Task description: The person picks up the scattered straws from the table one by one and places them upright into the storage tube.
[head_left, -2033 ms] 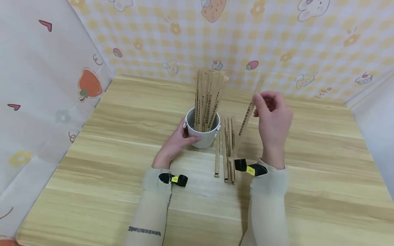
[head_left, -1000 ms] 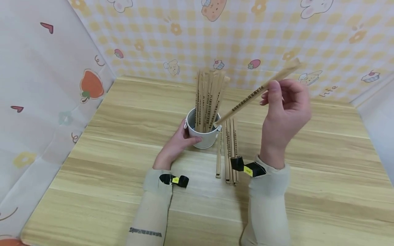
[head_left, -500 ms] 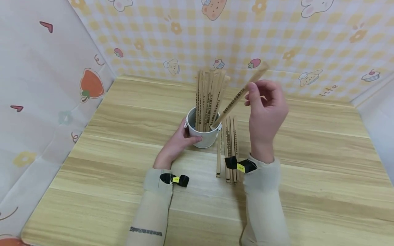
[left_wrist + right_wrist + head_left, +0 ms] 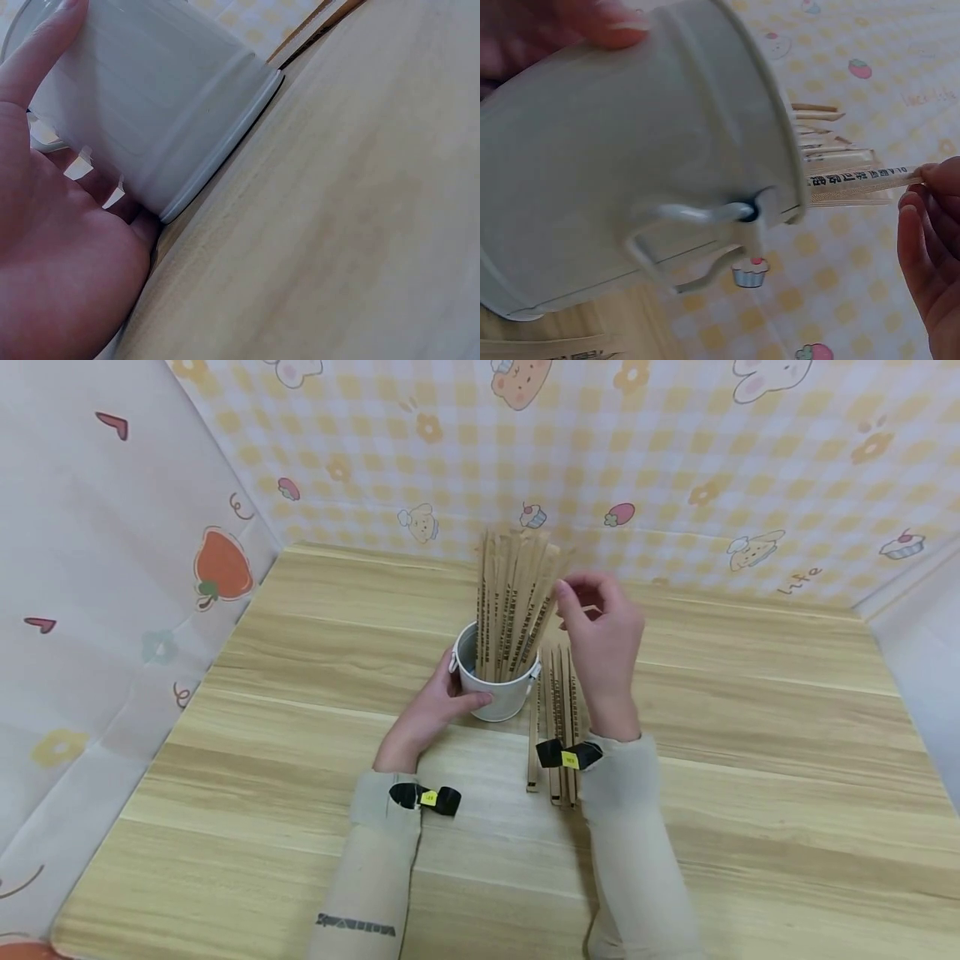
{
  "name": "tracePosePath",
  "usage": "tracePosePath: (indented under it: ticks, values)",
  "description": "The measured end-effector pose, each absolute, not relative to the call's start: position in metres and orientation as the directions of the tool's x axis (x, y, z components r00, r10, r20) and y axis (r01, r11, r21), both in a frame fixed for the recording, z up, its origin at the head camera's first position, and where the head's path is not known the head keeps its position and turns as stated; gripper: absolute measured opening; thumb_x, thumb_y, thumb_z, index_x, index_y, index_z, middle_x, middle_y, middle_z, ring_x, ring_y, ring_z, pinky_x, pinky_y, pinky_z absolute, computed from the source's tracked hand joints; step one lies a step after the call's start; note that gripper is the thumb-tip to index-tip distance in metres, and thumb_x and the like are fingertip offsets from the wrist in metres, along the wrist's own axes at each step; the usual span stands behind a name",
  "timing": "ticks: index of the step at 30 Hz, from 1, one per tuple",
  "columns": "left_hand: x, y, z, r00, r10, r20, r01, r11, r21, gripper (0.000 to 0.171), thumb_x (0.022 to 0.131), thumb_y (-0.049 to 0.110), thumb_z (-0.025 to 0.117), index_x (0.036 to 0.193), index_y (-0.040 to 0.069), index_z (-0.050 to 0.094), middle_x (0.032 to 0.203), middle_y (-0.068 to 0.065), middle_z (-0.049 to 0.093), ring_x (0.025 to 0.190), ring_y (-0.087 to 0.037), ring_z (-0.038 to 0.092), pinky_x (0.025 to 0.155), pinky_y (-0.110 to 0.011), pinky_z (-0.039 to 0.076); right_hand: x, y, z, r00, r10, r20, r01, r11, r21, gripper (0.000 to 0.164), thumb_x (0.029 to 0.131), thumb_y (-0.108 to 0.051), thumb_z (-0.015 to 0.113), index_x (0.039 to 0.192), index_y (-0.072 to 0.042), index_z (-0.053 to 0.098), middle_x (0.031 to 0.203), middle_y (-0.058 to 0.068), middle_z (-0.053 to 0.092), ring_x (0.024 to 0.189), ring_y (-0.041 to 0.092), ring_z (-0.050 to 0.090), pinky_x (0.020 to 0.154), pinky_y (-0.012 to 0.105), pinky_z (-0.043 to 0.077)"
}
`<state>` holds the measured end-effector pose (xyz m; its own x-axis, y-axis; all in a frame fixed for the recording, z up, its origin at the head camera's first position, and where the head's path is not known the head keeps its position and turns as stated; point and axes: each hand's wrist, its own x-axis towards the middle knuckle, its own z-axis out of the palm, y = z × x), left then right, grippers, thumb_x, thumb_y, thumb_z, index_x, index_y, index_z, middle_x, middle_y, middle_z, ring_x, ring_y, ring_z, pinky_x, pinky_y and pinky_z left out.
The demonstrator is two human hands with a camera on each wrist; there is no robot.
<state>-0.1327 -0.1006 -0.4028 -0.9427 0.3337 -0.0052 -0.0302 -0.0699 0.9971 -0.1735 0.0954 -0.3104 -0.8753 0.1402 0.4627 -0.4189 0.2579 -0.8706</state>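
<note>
A small white metal bucket (image 4: 498, 700) stands upright on the table, its side handle (image 4: 690, 214) showing in the right wrist view. Several paper-wrapped straws (image 4: 506, 602) with printed lettering lean inside it. My left hand (image 4: 433, 710) holds the bucket from the left, thumb across its front; in the left wrist view the fingers curl behind the wall. Between thumb and fingertips my right hand (image 4: 600, 627) pinches one wrapped straw (image 4: 866, 178) near its upper end. That straw's lower end is inside the bucket, beside the others.
Several more wrapped straws (image 4: 558, 727) lie on the wooden table (image 4: 300, 760) just right of the bucket, partly under the right wrist's black camera strap (image 4: 568, 755). A checked, patterned backdrop (image 4: 570, 460) rises behind the table, and a pale one (image 4: 112, 568) stands at the left.
My right hand has swung the pinched straw up from the loose ones, then left, and its lower end has gone into the bucket. The straw stands steeper now. My left hand keeps its hold.
</note>
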Motion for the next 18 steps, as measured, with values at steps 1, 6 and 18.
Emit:
tracePosePath:
  ticks: [1, 6, 18]
  values:
    - [-0.133, -0.101, -0.403, -0.942, 0.334, -0.005, -0.031, -0.073, 0.997, 0.09, 0.075, 0.006, 0.068, 0.143, 0.027, 0.012, 0.143, -0.004, 0.022, 0.128, -0.02, 0.027, 0.104, -0.033, 0.025, -0.176, 0.096, -0.315, -0.881, 0.13, 0.455, -0.411, 0.267, -0.872, 0.023, 0.082, -0.02, 0.064, 0.093, 0.0, 0.062, 0.083, 0.005, 0.064, 0.068, 0.016, 0.059, 0.056, 0.026, 0.051]
    - [-0.133, -0.101, -0.404, -0.943, 0.333, -0.007, -0.033, -0.073, 0.997, 0.09, 0.076, 0.006, 0.068, 0.142, 0.031, 0.012, 0.143, -0.003, 0.024, 0.127, -0.019, 0.029, 0.103, -0.033, 0.026, -0.186, 0.096, -0.331, -0.887, 0.098, 0.451, -0.402, 0.318, -0.859, 0.025, 0.082, -0.028, 0.063, 0.093, -0.005, 0.062, 0.082, 0.0, 0.063, 0.066, 0.009, 0.057, 0.054, 0.023, 0.049]
    - [-0.133, -0.1, -0.404, -0.945, 0.327, -0.008, -0.034, -0.073, 0.997, 0.09, 0.076, 0.007, 0.068, 0.143, 0.028, 0.012, 0.145, -0.002, 0.021, 0.13, -0.018, 0.023, 0.106, -0.033, 0.02, -0.189, 0.096, -0.34, -0.903, 0.025, 0.429, -0.384, 0.401, -0.832, 0.021, 0.085, -0.025, 0.06, 0.094, -0.006, 0.063, 0.081, 0.0, 0.064, 0.063, 0.008, 0.055, 0.053, 0.021, 0.049]
